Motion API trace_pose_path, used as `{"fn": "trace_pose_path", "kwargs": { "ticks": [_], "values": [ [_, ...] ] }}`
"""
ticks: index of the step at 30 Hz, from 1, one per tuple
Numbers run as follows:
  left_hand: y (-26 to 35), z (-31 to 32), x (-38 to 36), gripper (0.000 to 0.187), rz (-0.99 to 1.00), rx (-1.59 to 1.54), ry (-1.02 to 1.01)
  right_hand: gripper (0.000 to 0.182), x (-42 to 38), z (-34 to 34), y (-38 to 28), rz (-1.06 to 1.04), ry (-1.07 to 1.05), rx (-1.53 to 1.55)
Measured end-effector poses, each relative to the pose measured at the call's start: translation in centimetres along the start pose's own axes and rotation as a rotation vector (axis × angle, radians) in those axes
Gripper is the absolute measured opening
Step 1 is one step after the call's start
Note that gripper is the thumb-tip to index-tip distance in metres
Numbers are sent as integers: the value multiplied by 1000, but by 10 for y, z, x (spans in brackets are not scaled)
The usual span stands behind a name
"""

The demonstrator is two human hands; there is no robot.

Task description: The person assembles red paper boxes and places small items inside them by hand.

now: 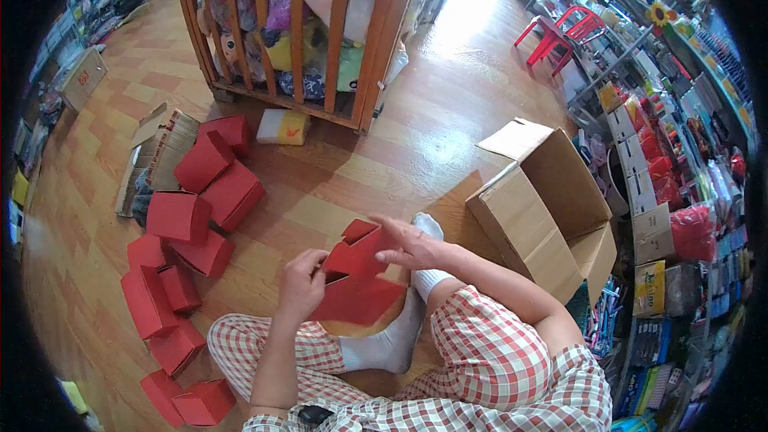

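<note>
A part-folded red cardboard box (358, 298) is in front of me, above my crossed legs. Its flaps stand up at the top and the larger panel slopes down toward my shin. My left hand (302, 282) is closed on the box's left edge, pinching it between thumb and fingers. On the other side, my right hand (414, 246) lies with fingers stretched out and thumb apart beside the upper flaps. Whether its fingertips press on the card is hard to make out.
Several folded red boxes (178, 218) form a curved pile at left. An open brown carton (552, 200) stands at right, and a flattened carton (166, 144) leans behind the pile. A wooden slatted crate (364, 80) of plush toys stands ahead. Loaded shelves (652, 192) line the right side.
</note>
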State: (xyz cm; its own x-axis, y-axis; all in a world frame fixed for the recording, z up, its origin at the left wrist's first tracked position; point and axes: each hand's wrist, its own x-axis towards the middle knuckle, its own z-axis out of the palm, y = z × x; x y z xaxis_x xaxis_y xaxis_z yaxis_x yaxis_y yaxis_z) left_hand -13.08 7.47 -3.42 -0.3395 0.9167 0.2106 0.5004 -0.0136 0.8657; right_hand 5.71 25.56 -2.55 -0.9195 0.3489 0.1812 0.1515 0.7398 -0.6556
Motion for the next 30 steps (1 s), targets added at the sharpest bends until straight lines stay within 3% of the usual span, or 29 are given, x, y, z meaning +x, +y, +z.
{"fn": "trace_pose_path", "kwargs": {
  "ticks": [2,3,5,9,10,12,13,15,16,17,18,19,21,25,29,30],
  "values": [
    [-22,-4,-6,19,-224,-109,-66,58,-6,3,-2,155,-304,67],
    [-29,-5,-6,19,-230,-115,-71,58,-6,5,-2,164,-309,69],
    [-39,-6,-5,19,-335,-155,-161,41,-4,7,-2,138,-430,191],
    [-53,-7,-3,19,-419,-201,-292,27,-2,18,1,203,-459,212],
    [-57,-9,-4,19,-418,-197,-294,24,-3,20,5,217,-374,225],
    [-64,-16,-6,33,-277,-115,-111,19,-3,12,8,224,-268,255],
    [-69,-23,-4,33,-278,-114,-114,19,-3,6,10,226,-267,258],
    [-79,-37,2,38,-238,-270,270,18,-2,-6,9,186,15,368],
    [-84,-40,-2,38,-243,-268,266,20,-2,-12,5,235,89,586],
    [-92,-40,-4,42,-327,-588,341,22,1,-22,-7,282,172,805],
    [-98,-38,-4,49,-408,-906,408,25,3,-33,-13,254,166,864],
    [-105,-24,-4,49,-410,-898,388,25,3,-34,-12,258,186,870],
    [-100,11,-1,63,-361,-1088,573,26,2,-31,-11,171,135,750],
    [-81,22,-7,70,-247,-1276,359,35,4,-20,-12,134,196,638],
    [-57,44,-10,71,-304,-1252,252,48,-10,-14,-23,154,68,533],
    [-61,55,-14,71,-313,-1208,249,50,-10,-16,-16,245,-28,676]
  ]
}}
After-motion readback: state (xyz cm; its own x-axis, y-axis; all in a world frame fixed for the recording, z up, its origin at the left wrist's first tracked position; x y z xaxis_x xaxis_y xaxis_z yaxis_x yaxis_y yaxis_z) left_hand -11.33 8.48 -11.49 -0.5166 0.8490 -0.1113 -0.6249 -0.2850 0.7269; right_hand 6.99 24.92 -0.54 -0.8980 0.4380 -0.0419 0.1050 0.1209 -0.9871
